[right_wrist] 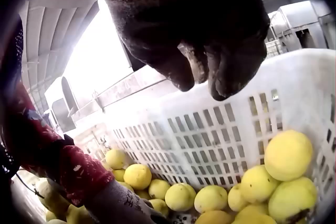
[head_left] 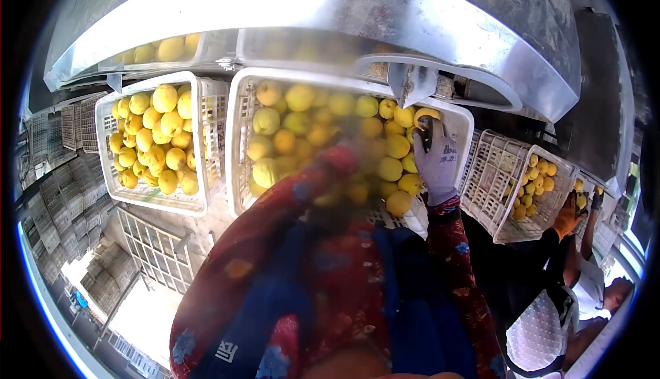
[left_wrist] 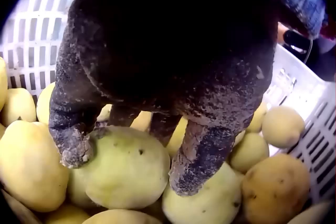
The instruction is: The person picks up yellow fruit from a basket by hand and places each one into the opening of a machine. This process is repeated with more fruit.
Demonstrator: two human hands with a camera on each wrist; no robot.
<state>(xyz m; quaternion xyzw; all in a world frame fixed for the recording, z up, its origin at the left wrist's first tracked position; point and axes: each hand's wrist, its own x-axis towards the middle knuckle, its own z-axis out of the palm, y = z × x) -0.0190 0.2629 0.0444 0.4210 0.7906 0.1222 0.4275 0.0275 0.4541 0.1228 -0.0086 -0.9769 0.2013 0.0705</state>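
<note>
My left hand (left_wrist: 163,77), in a dirt-crusted glove, reaches down into the middle white crate (head_left: 237,138). Its thumb and fingers straddle a greenish-yellow, pear-like fruit (left_wrist: 126,166) with small dark spots. In the head view, a blur over the red flowered sleeve hides this hand. My right hand (head_left: 436,162) wears a pale glove with a dark palm side and is at the crate's right end. Its loosely bent fingertips (right_wrist: 223,87) overlap the crate's rim in the right wrist view, with no fruit visible between them. Beside them in the head view is a yellow fruit (head_left: 427,113).
Another full crate (head_left: 199,138) stands to the left, and a tilted crate (head_left: 485,186) holding fruit is on the right. A metal machine edge (head_left: 275,11) runs along the far side. At right, another person's orange-gloved hand (head_left: 567,217) is among fruit.
</note>
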